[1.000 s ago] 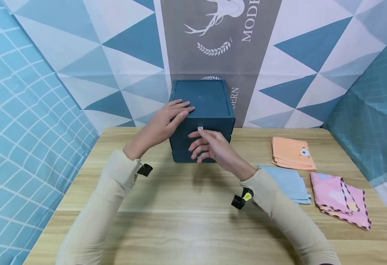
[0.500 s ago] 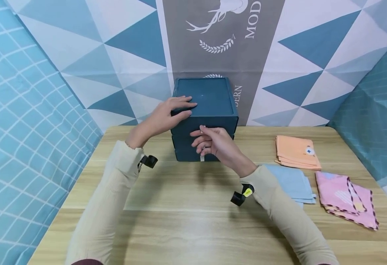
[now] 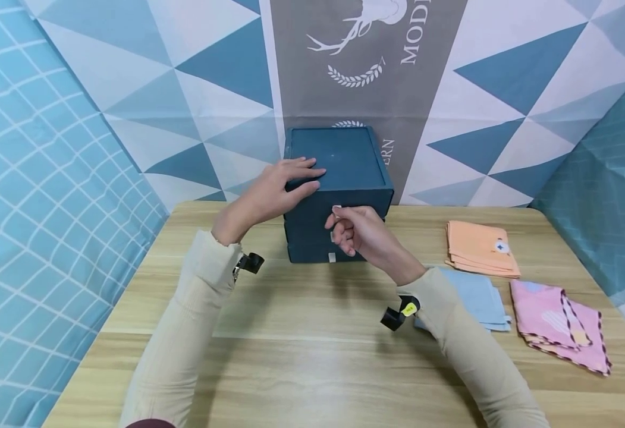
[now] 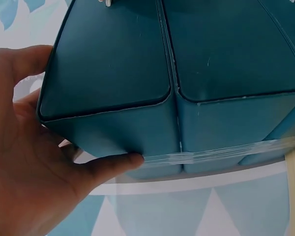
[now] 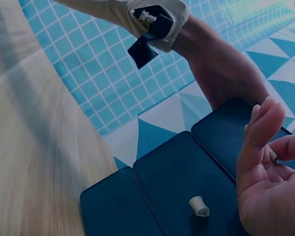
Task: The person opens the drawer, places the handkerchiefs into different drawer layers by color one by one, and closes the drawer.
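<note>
A dark blue drawer box (image 3: 339,157) stands at the back of the table against the wall covering, its stacked fronts facing me. My left hand (image 3: 272,187) rests on its upper left corner, fingers straight over the top. In the left wrist view one finger (image 4: 118,164) lies along the box's side, near a strip of clear tape (image 4: 179,158). My right hand (image 3: 366,235) pinches the small white pull tab (image 3: 336,211) of the top drawer between thumb and index finger. Lower drawers carry similar tabs, one pull tab (image 5: 199,206) plain in the right wrist view. The drawers appear closed.
Right of the box, folded cloths lie on the wooden table (image 3: 301,368): an orange cloth (image 3: 478,245), a light blue cloth (image 3: 475,291) partly behind my right sleeve, and a pink cloth (image 3: 553,321) with a checked edge. Patterned sheets hang behind and at both sides.
The head view has shifted slightly, so everything sits a little further right. My right hand's lower fingers have curled in, uncovering the lower tabs. My left hand stays on the box.
</note>
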`<state>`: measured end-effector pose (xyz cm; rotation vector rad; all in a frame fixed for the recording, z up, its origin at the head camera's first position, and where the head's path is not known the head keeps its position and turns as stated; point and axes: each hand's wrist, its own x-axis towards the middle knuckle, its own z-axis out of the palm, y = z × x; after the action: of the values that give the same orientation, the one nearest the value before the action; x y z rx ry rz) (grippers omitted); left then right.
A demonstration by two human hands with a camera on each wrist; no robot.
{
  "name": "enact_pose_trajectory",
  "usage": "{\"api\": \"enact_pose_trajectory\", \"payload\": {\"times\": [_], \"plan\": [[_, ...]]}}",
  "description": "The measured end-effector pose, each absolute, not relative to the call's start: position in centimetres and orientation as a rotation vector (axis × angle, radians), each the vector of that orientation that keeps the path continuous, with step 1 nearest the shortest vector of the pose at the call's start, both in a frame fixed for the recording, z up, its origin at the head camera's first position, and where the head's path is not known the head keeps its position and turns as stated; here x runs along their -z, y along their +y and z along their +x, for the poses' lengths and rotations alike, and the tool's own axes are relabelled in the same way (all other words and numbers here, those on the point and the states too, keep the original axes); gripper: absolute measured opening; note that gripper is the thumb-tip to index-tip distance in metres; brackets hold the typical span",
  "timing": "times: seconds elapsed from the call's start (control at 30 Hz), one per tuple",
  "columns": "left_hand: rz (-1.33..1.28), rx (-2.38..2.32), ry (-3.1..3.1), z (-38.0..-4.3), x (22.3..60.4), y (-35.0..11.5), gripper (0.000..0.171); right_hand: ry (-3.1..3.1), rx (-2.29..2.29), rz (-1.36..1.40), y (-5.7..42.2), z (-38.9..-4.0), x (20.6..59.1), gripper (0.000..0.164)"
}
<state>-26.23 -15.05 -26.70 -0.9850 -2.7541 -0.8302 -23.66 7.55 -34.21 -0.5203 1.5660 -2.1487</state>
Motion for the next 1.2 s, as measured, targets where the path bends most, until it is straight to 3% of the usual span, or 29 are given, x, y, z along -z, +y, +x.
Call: {"api": "enact_pose_trajectory", "payload": {"times": [1.2], "plan": [[-1.042, 0.866, -2.849, -26.2, 25.9, -16.0, 0.045, 1.645, 2.047, -0.575, 8.5, -21.0, 34.5, 0.04]]}}
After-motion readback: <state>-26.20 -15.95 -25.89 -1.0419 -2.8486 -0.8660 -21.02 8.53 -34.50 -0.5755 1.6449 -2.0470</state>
